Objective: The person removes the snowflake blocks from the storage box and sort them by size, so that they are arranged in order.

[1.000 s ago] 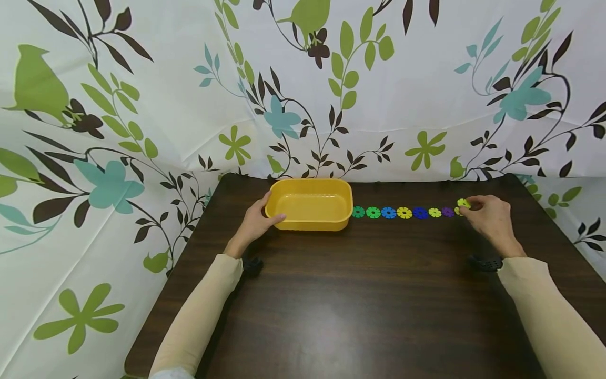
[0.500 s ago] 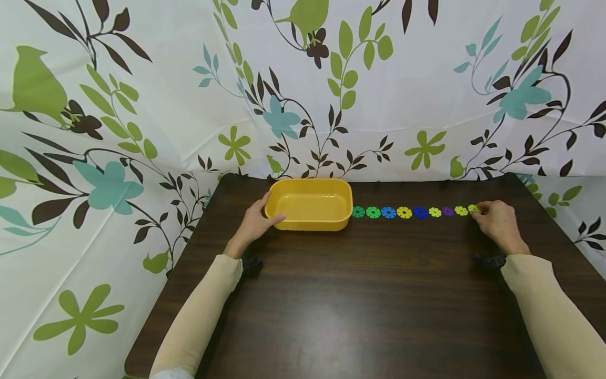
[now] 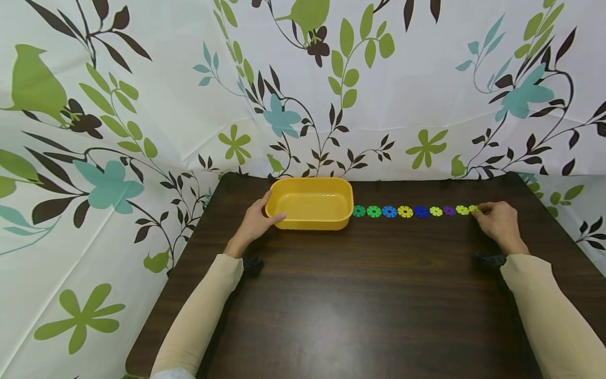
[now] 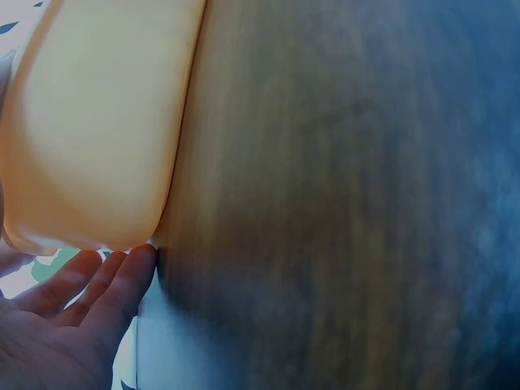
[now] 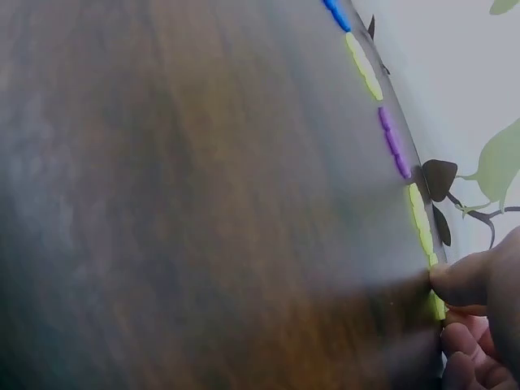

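Note:
A yellow plastic basin (image 3: 310,205) stands at the back of the table. My left hand (image 3: 254,223) grips its left end, thumb over the front side; in the left wrist view the fingers (image 4: 122,296) touch its end wall. To the right, my right hand (image 3: 499,223) pinches a yellow-green notched disc (image 3: 473,208) at the row's right end, partly hidden by the fingers. In the right wrist view the thumb (image 5: 463,278) presses that disc (image 5: 439,307) down on the table. Left of it lie another yellow-green disc (image 3: 462,210) and a purple disc (image 3: 448,210).
The row continues leftward to the basin with several flat discs, among them a dark blue disc (image 3: 421,211), a yellow disc (image 3: 404,211) and a green disc (image 3: 374,211). The dark wooden table (image 3: 360,295) ends at a patterned white cloth (image 3: 189,105) behind and left.
My right hand has moved slightly right and lowered the yellow-green disc from above the row to its right end. The left hand and the basin have stayed in place.

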`<act>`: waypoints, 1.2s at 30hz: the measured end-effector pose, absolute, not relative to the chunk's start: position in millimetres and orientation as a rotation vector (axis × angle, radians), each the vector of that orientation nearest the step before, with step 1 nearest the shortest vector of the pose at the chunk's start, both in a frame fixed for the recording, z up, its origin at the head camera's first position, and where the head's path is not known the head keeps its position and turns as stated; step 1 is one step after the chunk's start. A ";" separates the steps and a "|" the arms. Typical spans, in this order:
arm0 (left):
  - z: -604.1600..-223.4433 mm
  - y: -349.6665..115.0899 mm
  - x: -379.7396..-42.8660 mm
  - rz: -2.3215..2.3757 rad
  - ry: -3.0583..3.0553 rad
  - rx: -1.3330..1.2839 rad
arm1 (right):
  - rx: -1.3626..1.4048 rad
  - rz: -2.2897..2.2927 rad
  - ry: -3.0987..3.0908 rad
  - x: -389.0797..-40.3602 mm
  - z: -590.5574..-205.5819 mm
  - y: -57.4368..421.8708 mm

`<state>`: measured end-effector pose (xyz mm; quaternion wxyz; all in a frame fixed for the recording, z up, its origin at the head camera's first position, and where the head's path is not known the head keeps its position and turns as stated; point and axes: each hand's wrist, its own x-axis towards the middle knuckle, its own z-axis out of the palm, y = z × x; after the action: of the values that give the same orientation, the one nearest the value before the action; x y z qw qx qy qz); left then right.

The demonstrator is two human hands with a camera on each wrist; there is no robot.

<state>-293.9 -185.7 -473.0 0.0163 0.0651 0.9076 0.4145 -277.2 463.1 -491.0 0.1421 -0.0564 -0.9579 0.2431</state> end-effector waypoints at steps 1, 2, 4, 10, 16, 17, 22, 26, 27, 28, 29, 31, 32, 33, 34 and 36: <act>-473.1 -185.4 -294.0 1.290 2.820 0.204 | -0.176 0.708 -2.769 -277.0 -491.0 463.4; -473.2 -185.1 -294.1 1.291 2.819 0.204 | -0.189 0.713 -2.774 -276.9 -491.2 464.1; -473.4 -184.8 -294.3 1.295 2.815 0.203 | -0.208 0.725 -2.782 -276.7 -491.2 465.0; -473.4 -185.4 -293.6 1.283 2.819 0.195 | -0.237 0.761 -2.774 -275.5 -491.9 464.9; -474.6 -187.9 -291.9 1.258 2.840 0.217 | -0.177 0.808 -2.671 -274.1 -488.5 450.7; -474.7 -188.4 -291.7 1.269 2.840 0.223 | -0.163 0.814 -2.661 -274.5 -487.3 447.5; -474.8 -191.8 -291.8 1.310 2.852 0.234 | -0.111 0.823 -2.680 -277.5 -480.3 431.1; -472.8 -194.7 -290.0 1.299 2.891 0.258 | -0.024 0.807 -2.741 -278.0 -477.2 418.7; -472.3 -195.6 -289.7 1.305 2.892 0.272 | 0.012 0.800 -2.756 -277.6 -476.8 415.7; -471.6 -196.7 -289.9 1.305 2.898 0.288 | 0.050 0.791 -2.765 -277.7 -476.1 412.5; -470.7 -197.9 -290.0 1.307 2.897 0.299 | 0.088 0.781 -2.771 -277.8 -475.5 409.1; -469.0 -200.3 -290.4 1.297 2.900 0.327 | 0.155 0.761 -2.780 -278.1 -473.9 402.3; -468.3 -201.4 -291.0 1.274 2.911 0.332 | 0.181 0.755 -2.781 -278.3 -472.9 399.1; -467.9 -202.5 -292.2 1.245 2.925 0.334 | 0.203 0.747 -2.787 -278.6 -471.9 396.1; -467.6 -203.4 -293.4 1.207 2.942 0.334 | 0.221 0.737 -2.796 -279.1 -470.3 393.0; -465.6 -203.6 -294.5 1.124 2.970 0.320 | 0.239 0.726 -2.839 -280.1 -466.2 387.1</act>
<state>-294.5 -203.6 -465.6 -0.0252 0.1003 0.9303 0.3519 -280.1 387.1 -466.2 0.1005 0.0809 -0.9607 0.2456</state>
